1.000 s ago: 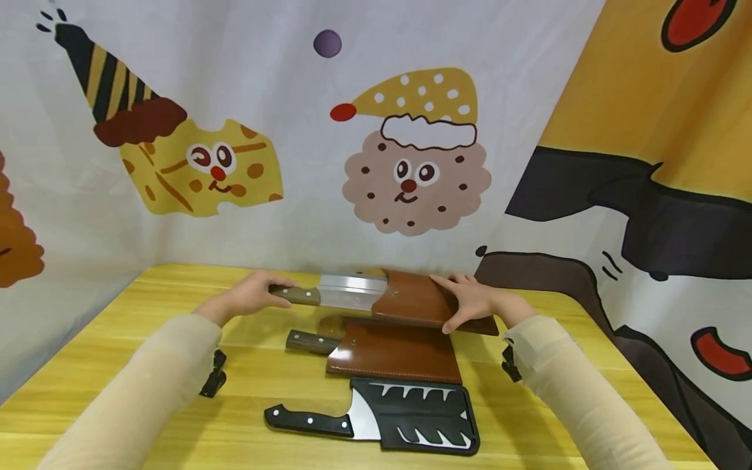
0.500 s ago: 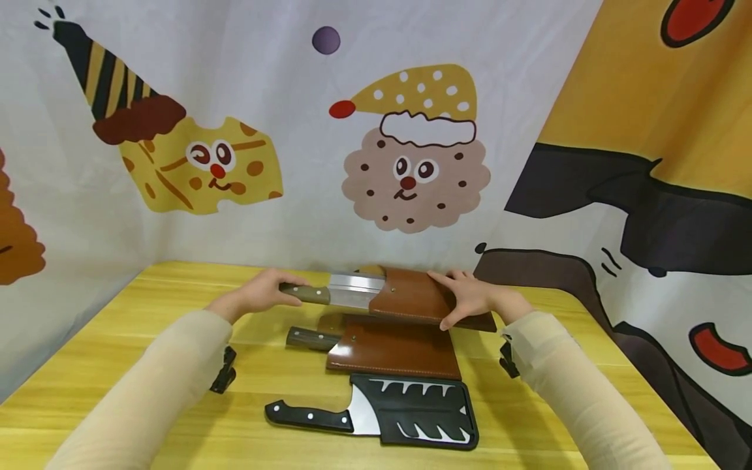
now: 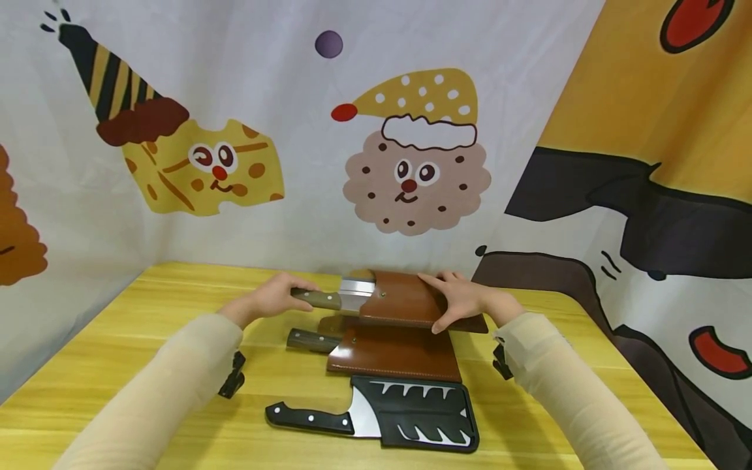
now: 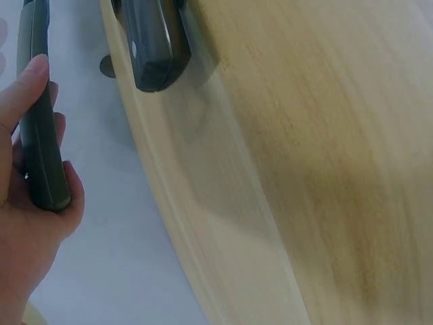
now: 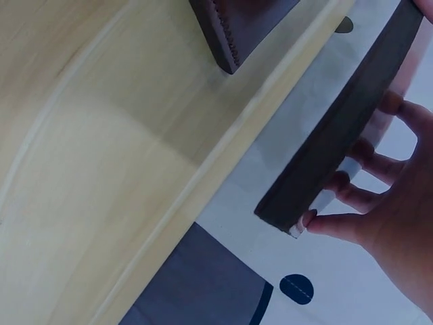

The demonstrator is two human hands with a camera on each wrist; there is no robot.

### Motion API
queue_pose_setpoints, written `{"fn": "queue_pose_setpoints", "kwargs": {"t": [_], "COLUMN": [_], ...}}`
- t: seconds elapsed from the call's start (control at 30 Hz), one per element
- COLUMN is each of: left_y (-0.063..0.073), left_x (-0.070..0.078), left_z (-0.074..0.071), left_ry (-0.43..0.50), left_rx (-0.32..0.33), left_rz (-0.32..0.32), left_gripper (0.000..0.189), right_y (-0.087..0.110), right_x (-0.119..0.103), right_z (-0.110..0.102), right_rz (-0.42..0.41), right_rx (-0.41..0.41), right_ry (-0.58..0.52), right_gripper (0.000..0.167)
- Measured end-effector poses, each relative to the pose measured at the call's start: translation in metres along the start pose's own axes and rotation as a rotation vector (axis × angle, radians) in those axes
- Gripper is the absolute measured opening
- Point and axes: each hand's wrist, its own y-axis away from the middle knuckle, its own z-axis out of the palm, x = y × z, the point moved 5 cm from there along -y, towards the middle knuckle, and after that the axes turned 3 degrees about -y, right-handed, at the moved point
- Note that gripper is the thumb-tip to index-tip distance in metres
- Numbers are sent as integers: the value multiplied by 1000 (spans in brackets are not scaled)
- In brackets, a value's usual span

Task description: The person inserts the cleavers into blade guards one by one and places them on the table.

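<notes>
My left hand [image 3: 270, 299] grips the olive-brown handle of a cleaver [image 3: 320, 299] near the table's back edge. The cleaver's blade runs into a brown leather sheath [image 3: 402, 297], with a short stretch of steel showing at the mouth. My right hand [image 3: 461, 301] holds that sheath by its right part, thumb on the near side and fingers over the far side. In the left wrist view, the fingers and thumb wrap the handle [image 4: 42, 142]. The right wrist view has fingertips along the edge of the sheath [image 5: 331, 135].
Nearer lies a second cleaver with a dark wooden handle [image 3: 311, 340] in a brown sheath [image 3: 393, 356]. In front is a black-handled cleaver [image 3: 311, 419] in a black blade guard [image 3: 425, 414]. A printed cloth [image 3: 305, 241] hangs behind the table [image 3: 117, 365].
My left hand has moved right with the cleaver, and less blade shows outside the sheath. The right hand and sheath have shifted slightly left. Both nearer cleavers stay put.
</notes>
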Motion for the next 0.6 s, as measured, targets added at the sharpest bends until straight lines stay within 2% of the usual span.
{"fn": "queue_pose_setpoints", "kwargs": {"t": [0.2, 0.37, 0.6], "left_y": [-3, -6, -11], "left_x": [4, 8, 12], "left_z": [3, 6, 14], "left_ry": [0, -14, -11], "left_rx": [-4, -14, -8], "left_rz": [5, 44, 44], "left_gripper": [37, 36, 36], "right_y": [-1, -2, -5], "right_x": [-2, -7, -14], "right_z": [0, 0, 1], "right_rz": [4, -12, -18], "right_rx": [0, 4, 1], "right_ry": [7, 25, 33], "right_gripper": [113, 113, 114]}}
